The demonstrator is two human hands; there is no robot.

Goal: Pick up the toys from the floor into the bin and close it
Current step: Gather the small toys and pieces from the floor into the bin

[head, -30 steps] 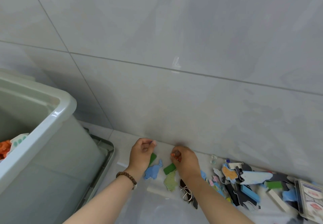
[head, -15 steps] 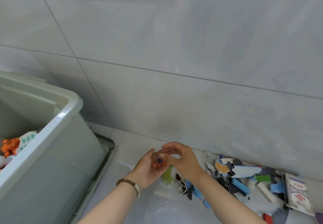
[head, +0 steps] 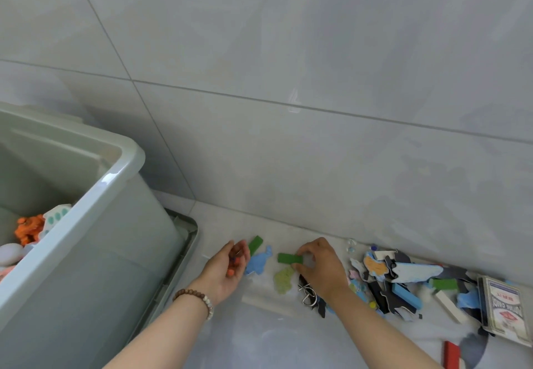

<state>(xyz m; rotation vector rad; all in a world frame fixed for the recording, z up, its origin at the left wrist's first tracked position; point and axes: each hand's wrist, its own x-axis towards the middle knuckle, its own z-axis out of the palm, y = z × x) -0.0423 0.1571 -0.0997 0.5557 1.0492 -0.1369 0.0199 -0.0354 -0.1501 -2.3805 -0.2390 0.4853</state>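
We're midway: pale grey plastic bin [head: 86, 195] at left part-filled; right hand [head: 320, 265] pinches a green rectangular block [head: 290, 258], left hand [head: 227, 267] cups small orange bits [head: 230, 272]; pile lower right remains.

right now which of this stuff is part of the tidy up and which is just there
Job: bin; green block in right hand; small orange bits in left hand; blue cutout; toy pile; card box.
Just there: tiled wall; bead bracelet.

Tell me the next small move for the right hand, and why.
Probably lift the green block off the floor: the right hand already pinches it, while the left hand is cupped around small orange pieces, and the bin stands open.
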